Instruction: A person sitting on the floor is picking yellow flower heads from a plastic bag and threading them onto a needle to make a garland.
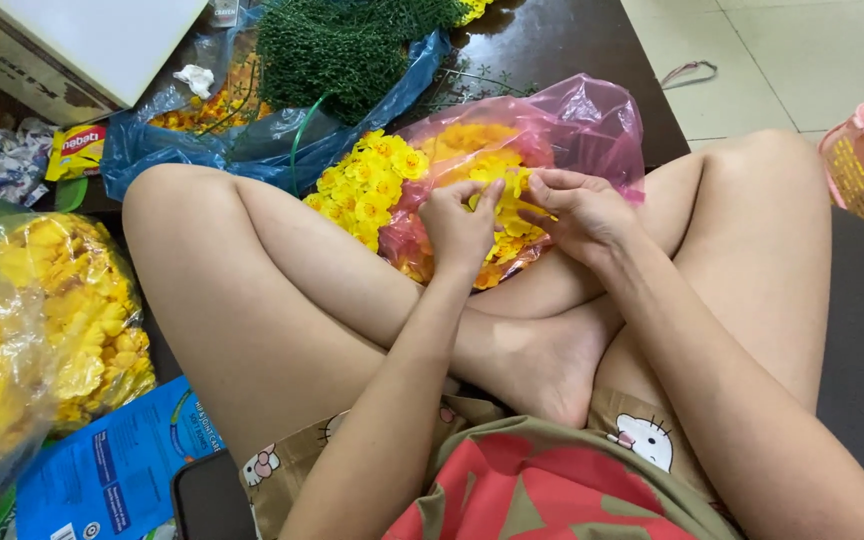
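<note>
Fingers point(492, 195) of both hands pinched on yellow flowers point(507, 190) over pink bag point(592, 115), dark mat point(552, 40), pale tiled floor point(782, 50) beyond.

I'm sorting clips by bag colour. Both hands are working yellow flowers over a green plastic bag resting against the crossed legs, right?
Not quite. The head view shows the left hand and right hand working yellow flowers over a pink plastic bag, not a green one. It does rest against the crossed legs.

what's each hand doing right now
Left hand: fingers closed on a yellow flower.
Right hand: fingers pinching the same flower, over the pink bag.
</note>
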